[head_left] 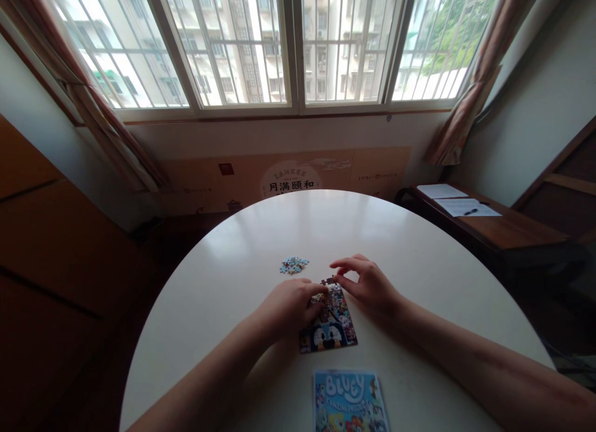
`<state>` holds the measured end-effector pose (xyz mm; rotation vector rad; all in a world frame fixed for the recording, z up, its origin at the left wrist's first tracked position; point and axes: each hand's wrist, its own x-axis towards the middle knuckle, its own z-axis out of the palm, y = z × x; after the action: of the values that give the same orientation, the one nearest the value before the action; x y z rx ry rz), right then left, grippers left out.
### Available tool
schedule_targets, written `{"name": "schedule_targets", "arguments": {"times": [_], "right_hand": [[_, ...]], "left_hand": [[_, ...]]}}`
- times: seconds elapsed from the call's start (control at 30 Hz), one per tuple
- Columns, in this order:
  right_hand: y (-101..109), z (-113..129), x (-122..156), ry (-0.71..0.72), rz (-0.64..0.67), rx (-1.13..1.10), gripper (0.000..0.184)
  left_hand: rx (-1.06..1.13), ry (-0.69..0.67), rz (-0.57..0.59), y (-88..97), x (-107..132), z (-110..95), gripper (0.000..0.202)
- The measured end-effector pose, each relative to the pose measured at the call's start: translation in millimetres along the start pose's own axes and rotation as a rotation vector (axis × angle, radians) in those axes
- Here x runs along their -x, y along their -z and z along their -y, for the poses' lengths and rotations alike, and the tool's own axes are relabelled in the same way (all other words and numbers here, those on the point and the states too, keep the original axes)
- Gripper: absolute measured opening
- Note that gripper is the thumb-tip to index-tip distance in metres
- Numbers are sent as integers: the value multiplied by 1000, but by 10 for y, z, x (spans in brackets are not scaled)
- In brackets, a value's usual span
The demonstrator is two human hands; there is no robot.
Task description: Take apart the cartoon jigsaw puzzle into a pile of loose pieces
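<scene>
A partly built jigsaw puzzle lies on the white table, with a blue dog face at its near end and crowded colourful figures above. My left hand rests over its left side, index finger and thumb apart and touching the surface, hiding part of the picture. At the far edge, the thumb and fingertips of my right hand close on a small dark puzzle piece beside the uneven border. Beyond my left hand sits a small pile of loose light-blue puzzle pieces.
A blue "Bluey" picture sheet or box lid lies at the near edge of the round white table. To the right stands a wooden bench with papers and a pen. Barred windows and curtains are behind.
</scene>
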<state>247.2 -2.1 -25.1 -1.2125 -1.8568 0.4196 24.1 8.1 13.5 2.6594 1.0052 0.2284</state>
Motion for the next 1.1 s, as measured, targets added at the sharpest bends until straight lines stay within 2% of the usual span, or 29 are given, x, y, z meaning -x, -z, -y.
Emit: {"name": "schedule_targets", "arguments": {"times": [0.1, 0.27, 0.33, 0.53, 0.7, 1.1], "right_hand": [[10, -27, 2, -16, -20, -23, 21], [22, -58, 13, -29, -50, -121, 21], [22, -42, 19, 4, -54, -141, 21], [26, 53, 42, 104, -46, -145, 20], [26, 67, 42, 125, -41, -155, 21], [-48, 0, 25, -76, 4, -317, 25]], "left_hand": [[10, -18, -66, -1, 4, 33, 24], [11, 123, -350, 40, 14, 57, 14], [44, 140, -404, 50, 15, 51, 15], [109, 101, -374, 34, 0, 22, 12], [138, 61, -388, 26, -6, 15, 10], [112, 33, -396, 24, -6, 17, 15]]}}
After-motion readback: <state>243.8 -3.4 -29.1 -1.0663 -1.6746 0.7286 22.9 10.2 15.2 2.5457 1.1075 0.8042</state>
